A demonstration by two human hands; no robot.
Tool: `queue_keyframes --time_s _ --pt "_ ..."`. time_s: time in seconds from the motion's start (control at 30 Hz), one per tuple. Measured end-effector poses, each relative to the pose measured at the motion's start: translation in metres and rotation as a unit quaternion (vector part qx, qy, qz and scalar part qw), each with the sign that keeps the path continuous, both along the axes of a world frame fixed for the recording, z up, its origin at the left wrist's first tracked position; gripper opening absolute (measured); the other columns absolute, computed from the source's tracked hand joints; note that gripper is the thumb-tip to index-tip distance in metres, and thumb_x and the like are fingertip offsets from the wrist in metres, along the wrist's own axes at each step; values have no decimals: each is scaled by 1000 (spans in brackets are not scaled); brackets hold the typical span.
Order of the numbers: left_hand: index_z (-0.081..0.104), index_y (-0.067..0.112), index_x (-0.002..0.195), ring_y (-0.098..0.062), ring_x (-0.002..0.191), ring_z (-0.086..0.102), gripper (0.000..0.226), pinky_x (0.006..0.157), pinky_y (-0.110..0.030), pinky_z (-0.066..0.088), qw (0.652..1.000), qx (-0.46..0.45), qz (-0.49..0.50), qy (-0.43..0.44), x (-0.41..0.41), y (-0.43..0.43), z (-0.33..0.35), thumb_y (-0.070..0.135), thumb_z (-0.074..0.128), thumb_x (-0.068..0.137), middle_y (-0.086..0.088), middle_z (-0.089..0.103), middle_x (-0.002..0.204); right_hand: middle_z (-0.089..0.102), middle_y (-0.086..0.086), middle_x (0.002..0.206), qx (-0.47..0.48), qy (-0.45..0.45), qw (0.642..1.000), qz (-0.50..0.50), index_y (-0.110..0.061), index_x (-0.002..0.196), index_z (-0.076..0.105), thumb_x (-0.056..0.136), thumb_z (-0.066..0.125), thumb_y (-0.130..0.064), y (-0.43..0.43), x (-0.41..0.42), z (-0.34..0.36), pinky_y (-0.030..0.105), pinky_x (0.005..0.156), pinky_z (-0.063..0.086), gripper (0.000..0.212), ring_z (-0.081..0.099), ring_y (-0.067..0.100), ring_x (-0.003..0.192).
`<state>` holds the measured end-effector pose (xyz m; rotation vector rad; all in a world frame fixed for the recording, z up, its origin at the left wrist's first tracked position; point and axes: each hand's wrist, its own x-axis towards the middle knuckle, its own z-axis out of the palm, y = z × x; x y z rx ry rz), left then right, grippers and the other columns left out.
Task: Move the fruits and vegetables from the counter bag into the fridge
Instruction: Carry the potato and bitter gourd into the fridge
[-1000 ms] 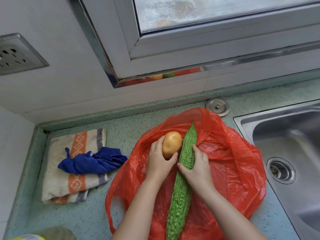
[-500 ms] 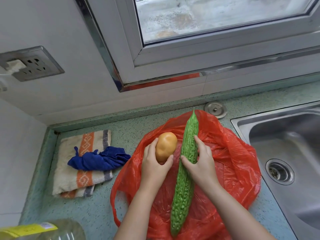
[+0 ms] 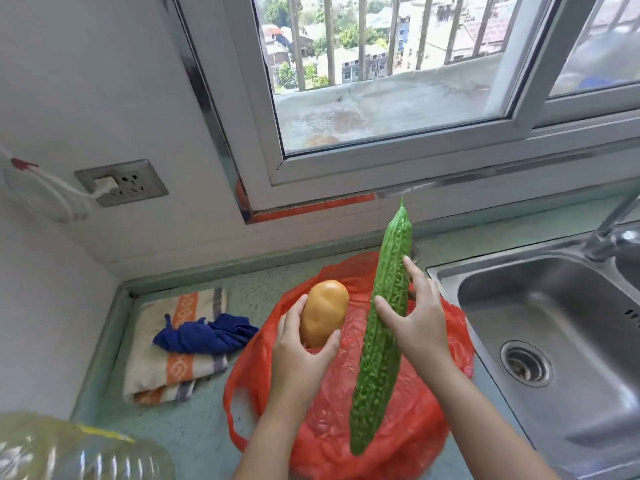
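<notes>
On the counter (image 3: 194,431), the bag (image 3: 419,434) lies between the towel (image 3: 180,370) at left and the sink (image 3: 571,341) at right.

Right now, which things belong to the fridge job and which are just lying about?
Job: potato, held by left hand; bitter gourd, held by right hand; red bag on the counter.
Lying about: striped towel, blue cloth, sink, plastic bottle, wall socket.

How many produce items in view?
2: yellow-brown oval potato in the left hand; long bumpy green bitter gourd in the right hand. The crumpled red plastic bag may hide more.
</notes>
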<state>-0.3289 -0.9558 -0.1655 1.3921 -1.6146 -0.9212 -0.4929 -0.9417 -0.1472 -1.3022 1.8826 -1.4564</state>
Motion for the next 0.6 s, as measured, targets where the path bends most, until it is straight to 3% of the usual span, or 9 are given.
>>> queue_keyframes --time_s 0.13,0.3,0.4,0.5,0.6 --pt "38 41 122 -7 111 49 62 93 -29 46 999 -28 -23 4 -7 22 22 23 74 74 8 47 123 40 -3 117 -15 2 1000 -13 -24 137 36 77 70 -13 29 -13 21 19 92 32 69 42 10 108" --pt "41 34 126 -6 106 52 63 85 -23 48 997 -48 -52 21 -18 44 35 25 75 73 7 50 121 42 -4 114 -13 24 999 -22 -27 136 38 76 71 -13 69 -28 30 23 91 34 70 44 8 105" --pt "42 41 119 0 102 52 61 77 -13 47 995 -45 -85 37 -32 60 34 25 77 71 14 50 116 43 -4 118 -14 19 999 -27 -33 132 37 76 71 -13 95 -35 32 25 96 36 69 46 6 107" --pt "44 44 116 -4 100 55 62 78 -19 50 991 -31 -121 45 -49 75 28 25 79 69 12 53 115 44 -6 114 -18 40 998 -54 -36 128 37 75 73 -11 124 -45 34 9 89 36 69 47 -7 98" --pt "48 33 123 -11 99 58 63 79 -25 51 987 -10 -150 52 -69 91 19 25 80 69 4 57 115 45 -8 114 -11 48 996 -78 -31 131 40 75 73 -11 155 -58 32 -4 78 31 68 43 -22 96"
